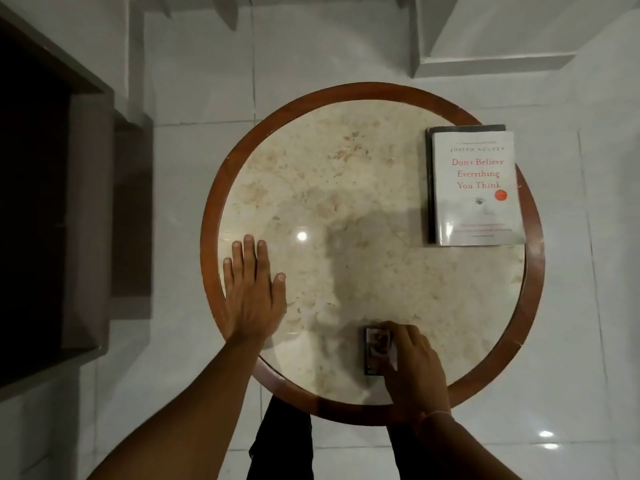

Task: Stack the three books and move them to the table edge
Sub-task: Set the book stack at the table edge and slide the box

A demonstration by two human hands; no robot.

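A stack of books lies at the right rim of the round marble table [346, 174]. The top one is a white book [476, 188] with red title lettering; a dark book [430, 181] shows beneath it along the left and far sides. How many books lie under the white one I cannot tell. My left hand [251, 289] rests flat on the table's left side, fingers apart, holding nothing. My right hand [412, 365] is near the front rim, fingers closed on a small dark card-like object [375, 348] that partly hides under my fingers.
The table has a brown wooden rim [209, 216] and stands on a pale tiled floor [194, 98]. A dark wooden cabinet [69, 202] stands to the left. White steps [485, 39] rise at the back right. My dark trouser legs show below the table's front.
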